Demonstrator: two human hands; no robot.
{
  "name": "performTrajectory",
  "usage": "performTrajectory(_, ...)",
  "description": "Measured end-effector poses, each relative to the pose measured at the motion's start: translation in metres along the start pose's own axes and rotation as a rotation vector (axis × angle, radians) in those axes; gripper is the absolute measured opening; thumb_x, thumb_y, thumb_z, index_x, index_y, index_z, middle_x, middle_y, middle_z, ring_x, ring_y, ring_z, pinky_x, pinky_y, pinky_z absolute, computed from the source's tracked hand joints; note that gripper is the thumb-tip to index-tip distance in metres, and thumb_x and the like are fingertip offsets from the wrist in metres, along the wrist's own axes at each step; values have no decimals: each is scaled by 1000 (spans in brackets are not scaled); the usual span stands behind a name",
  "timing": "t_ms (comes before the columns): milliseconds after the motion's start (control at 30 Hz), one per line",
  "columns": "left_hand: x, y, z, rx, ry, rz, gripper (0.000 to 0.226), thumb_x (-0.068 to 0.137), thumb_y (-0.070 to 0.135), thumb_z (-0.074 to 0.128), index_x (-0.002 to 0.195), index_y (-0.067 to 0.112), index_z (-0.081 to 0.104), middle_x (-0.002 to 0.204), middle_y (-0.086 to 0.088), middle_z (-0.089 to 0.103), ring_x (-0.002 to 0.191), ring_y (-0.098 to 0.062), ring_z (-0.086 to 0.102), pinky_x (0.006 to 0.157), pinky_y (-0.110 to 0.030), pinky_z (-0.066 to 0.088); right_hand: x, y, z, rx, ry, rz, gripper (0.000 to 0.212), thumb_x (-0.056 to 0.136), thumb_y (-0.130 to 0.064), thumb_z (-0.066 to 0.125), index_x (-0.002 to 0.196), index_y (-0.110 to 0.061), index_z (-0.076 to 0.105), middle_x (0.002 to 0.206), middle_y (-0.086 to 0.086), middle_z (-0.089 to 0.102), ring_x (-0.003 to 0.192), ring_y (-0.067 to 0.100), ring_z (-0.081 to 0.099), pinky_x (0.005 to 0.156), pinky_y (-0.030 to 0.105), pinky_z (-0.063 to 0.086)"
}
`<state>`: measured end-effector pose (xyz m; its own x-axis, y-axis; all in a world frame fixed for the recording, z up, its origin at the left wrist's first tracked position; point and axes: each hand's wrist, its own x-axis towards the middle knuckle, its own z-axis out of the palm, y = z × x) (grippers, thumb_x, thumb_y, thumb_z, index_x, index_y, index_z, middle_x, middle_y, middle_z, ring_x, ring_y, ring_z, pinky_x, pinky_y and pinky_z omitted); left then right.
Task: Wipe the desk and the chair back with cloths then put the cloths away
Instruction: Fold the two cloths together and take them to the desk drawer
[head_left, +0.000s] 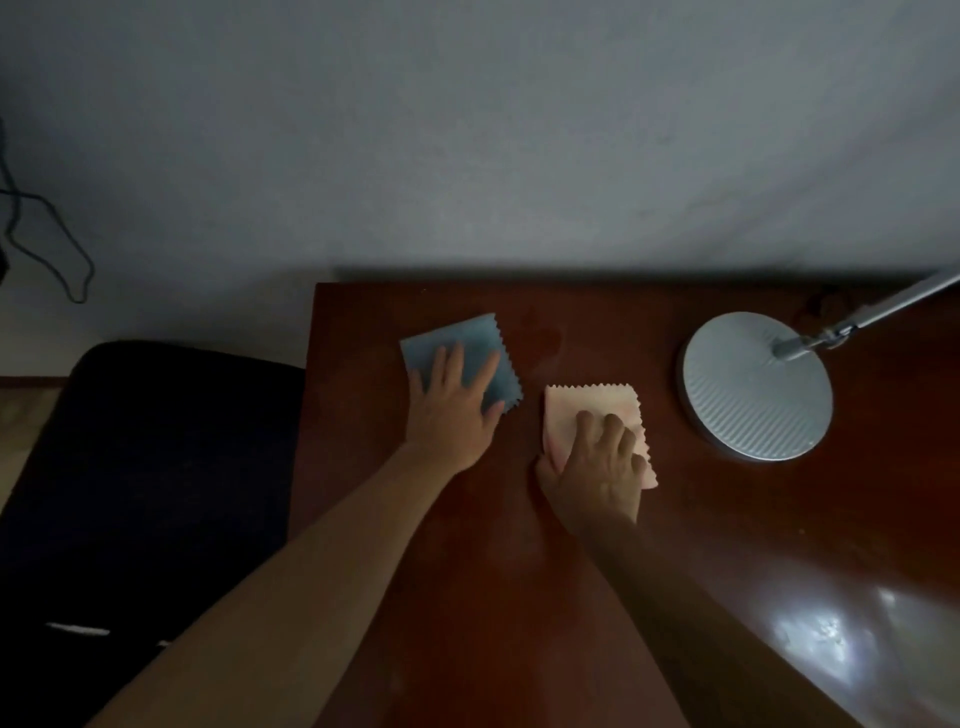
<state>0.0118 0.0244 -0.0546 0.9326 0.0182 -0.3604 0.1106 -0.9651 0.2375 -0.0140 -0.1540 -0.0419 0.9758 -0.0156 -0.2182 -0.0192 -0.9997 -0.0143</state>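
Cloths are both down on the bench (519, 597), one under each of my hands, so I judge the desk-wiping step is in hand; the chair back and the putting away are not yet done.

Nearest me, my right hand (597, 467) sits on the pink cloth (587, 410), fingers bent at the knuckles and the tips pressing into the fabric; whether they pinch it or only bear down I cannot tell. That cloth is thin and roughly square, with a zigzag-cut edge along its far and right sides.

A little farther and to the left, my left hand (452, 410) lies flat on the blue cloth (467, 343), fingers straight and spread, holding nothing, just pressing. It has the same thin weave, with pinked teeth down its right edge. The two cloths lie near each other but apart.

The bench top is dark reddish wood, smooth and glossy, with a bright glare patch at the near right. Next I think I need steady downward pressure and sweeping strokes, steering the pink cloth around the lamp base (758, 387), a round, ribbed, silvery disc to the right with a metal arm rising from it.

Off the left edge sits the dark padded chair (156, 467); beyond is a plain grey wall.
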Motion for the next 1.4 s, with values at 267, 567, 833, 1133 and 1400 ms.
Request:
performTrajectory(267, 1, -44, 5, 126, 128, 240, 63, 99, 59, 25, 156, 31, 24, 166, -13, 11, 153, -31, 2, 120, -58, 2, 14, 0, -13, 54, 32, -34, 24, 81, -30, 57, 94, -10, 56, 94, 8, 54, 87, 27, 55, 69, 39, 47)
performTrajectory(567, -9, -42, -9, -594, 295, -288, 58, 94, 28, 63, 145, 13, 41, 144, -11, 43, 132, -26, 44, 108, -39, 42, 47, -51, -95, 1308, -80, 254, 14, 88, -10, 51, 79, -13, 61, 72, 0, 62, 64, 12, 56, 56, 27, 44)
performTrajectory(833, 8, -71, -8, -816, 216, -387, 28, 87, 26, 49, 113, 28, 60, 108, -7, 65, 90, -25, 66, 78, -49, 58, 77, -93, -56, 1231, -469, 348, 10, 93, -24, 60, 90, -15, 60, 101, 15, 67, 84, 25, 64, 72, 37, 58)
performTrajectory(1133, 11, -58, -27, -808, 273, -618, 33, 99, 44, 45, 113, 17, 57, 117, -9, 58, 91, -26, 60, 65, -32, 41, 82, -101, -41, 1038, -377, 284, 12, 83, -3, 55, 88, -10, 63, 85, 7, 63, 82, 25, 60, 73, 35, 52)
performTrajectory(1400, 10, -58, -17, -735, 227, -553, 20, 92, 47, 54, 100, 30, 47, 100, -1, 62, 83, -21, 64, 61, -30, 47, 82, -94, -40, 1086, -383, 322, 9, 85, -8, 61, 86, -16, 64, 84, 2, 63, 80, 17, 58, 65, 28, 46)
